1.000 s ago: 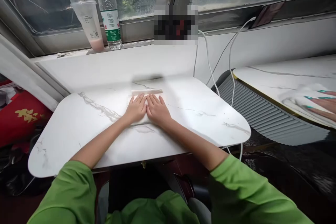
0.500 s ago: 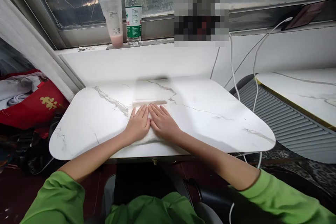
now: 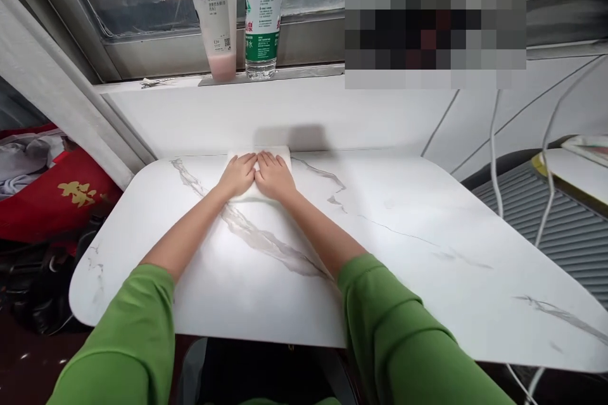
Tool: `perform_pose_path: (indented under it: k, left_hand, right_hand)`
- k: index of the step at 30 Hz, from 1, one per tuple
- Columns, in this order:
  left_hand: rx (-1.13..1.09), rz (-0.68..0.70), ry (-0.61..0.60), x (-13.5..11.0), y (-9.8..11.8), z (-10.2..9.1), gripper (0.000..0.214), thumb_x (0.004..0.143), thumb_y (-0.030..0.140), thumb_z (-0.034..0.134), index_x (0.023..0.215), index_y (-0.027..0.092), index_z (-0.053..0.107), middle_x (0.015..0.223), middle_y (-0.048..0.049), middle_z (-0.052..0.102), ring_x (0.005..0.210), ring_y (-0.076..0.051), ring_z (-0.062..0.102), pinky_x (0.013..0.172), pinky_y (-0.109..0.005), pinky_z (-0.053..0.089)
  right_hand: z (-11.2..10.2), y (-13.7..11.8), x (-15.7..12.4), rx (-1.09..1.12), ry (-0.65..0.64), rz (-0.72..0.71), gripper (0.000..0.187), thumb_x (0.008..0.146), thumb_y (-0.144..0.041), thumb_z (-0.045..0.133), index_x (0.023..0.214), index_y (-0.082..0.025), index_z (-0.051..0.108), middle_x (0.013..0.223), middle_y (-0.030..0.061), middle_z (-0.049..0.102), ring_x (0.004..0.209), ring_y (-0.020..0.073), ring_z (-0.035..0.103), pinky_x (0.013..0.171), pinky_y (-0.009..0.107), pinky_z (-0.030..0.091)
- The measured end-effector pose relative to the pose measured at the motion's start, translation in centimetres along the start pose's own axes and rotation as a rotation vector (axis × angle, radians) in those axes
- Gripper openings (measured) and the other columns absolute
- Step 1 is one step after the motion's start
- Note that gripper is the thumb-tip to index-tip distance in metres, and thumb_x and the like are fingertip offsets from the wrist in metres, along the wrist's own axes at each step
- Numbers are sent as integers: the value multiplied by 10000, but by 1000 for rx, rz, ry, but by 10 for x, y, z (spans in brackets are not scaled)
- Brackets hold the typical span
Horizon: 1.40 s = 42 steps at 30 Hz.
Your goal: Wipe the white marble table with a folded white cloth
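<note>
A folded white cloth or paper towel (image 3: 284, 157) lies on the white marble-patterned table (image 3: 408, 278), close to its far edge by the wall. Flat on top of it rests my left hand (image 3: 239, 175), fingers stretched forward. Beside it my right hand (image 3: 274, 174) presses down the same way, the two hands touching along their thumbs. Both hands cover much of the white piece, so its exact kind is hard to make out.
On the window sill stand a plastic cup with pink drink (image 3: 216, 19) and a clear bottle with a green label (image 3: 264, 25). White cables (image 3: 494, 158) hang at the right. A red bag (image 3: 71, 190) sits left of the table.
Both hands have slid forward with the white piece, from near the table's front edge to its far edge. The view has leaned in closer.
</note>
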<state>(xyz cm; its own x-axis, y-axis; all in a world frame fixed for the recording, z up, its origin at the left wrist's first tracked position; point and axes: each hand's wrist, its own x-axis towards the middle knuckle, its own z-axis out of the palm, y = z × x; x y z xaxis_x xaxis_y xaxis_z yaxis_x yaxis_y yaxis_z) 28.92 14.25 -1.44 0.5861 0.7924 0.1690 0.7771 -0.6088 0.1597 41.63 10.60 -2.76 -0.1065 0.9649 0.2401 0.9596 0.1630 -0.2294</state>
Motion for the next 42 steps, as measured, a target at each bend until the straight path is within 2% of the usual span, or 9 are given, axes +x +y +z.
perform_pose_path:
  k: [6, 9, 13, 18, 25, 29, 32, 35, 42]
  left_hand:
    - [-12, 29, 50, 31, -14, 7, 508, 890, 152, 328, 1375, 145, 480, 1441, -71, 490, 1336, -179, 417, 1149, -356, 262]
    - [-2, 20, 36, 29, -11, 7, 507, 908, 159, 305, 1393, 136, 452, 1459, -73, 470, 1354, -179, 395, 1162, -384, 234]
    - [49, -26, -9, 11, 0, 3, 521, 936, 181, 284, 1447, 118, 363, 1521, -85, 375, 1413, -192, 307, 1175, -431, 191]
    - [81, 44, -37, -48, 19, -4, 534, 949, 214, 279, 1463, 77, 325, 1545, -125, 312, 1438, -201, 257, 1185, -443, 161]
    - [72, 89, 27, -180, 50, -21, 530, 960, 217, 237, 1457, 72, 353, 1522, -147, 343, 1438, -224, 258, 1188, -483, 174]
    - [75, 62, 55, -221, 53, -29, 536, 959, 213, 234, 1476, 115, 337, 1522, -125, 346, 1427, -230, 287, 1180, -494, 218]
    - [53, 57, 21, -224, 43, -34, 544, 951, 215, 243, 1484, 143, 331, 1523, -107, 347, 1421, -227, 301, 1175, -495, 233]
    - [27, 62, -8, -209, 22, -37, 546, 951, 236, 244, 1481, 145, 335, 1524, -99, 349, 1423, -217, 297, 1180, -484, 218]
    - [-1, 62, -86, -140, -56, -42, 540, 941, 256, 255, 1461, 142, 348, 1535, -89, 340, 1432, -178, 273, 1184, -443, 173]
  right_hand:
    - [8, 12, 26, 54, 103, 1, 547, 892, -171, 291, 1392, 8, 421, 1442, 179, 472, 1343, 259, 395, 1132, 417, 226]
    - [8, 12, 23, 40, 105, 1, 560, 892, -171, 279, 1404, 17, 406, 1450, 174, 464, 1354, 257, 382, 1142, 408, 211]
    - [1, 5, 6, -1, 52, 3, 575, 912, -185, 270, 1448, 7, 347, 1528, 168, 344, 1424, 251, 276, 1164, 406, 183]
    - [-9, -18, -52, -40, 24, -39, 578, 930, -232, 298, 1469, -27, 326, 1544, 174, 293, 1443, 260, 232, 1166, 449, 196]
    - [-24, -81, -161, -4, 21, -154, 580, 949, -255, 273, 1460, 12, 328, 1529, 190, 301, 1441, 292, 226, 1178, 486, 203]
    - [-30, -104, -185, 31, 11, -259, 579, 956, -263, 285, 1453, 31, 331, 1528, 213, 283, 1443, 311, 207, 1177, 503, 216]
    - [-29, -112, -180, 46, -8, -252, 582, 955, -268, 295, 1449, 36, 335, 1522, 223, 288, 1441, 322, 210, 1170, 526, 222]
    - [-23, -117, -160, 67, -27, -221, 596, 955, -282, 284, 1456, 38, 315, 1525, 213, 299, 1442, 316, 212, 1173, 521, 207]
    - [7, -131, -73, 80, 14, -98, 609, 940, -276, 308, 1443, 66, 324, 1508, 247, 325, 1433, 329, 236, 1172, 501, 160]
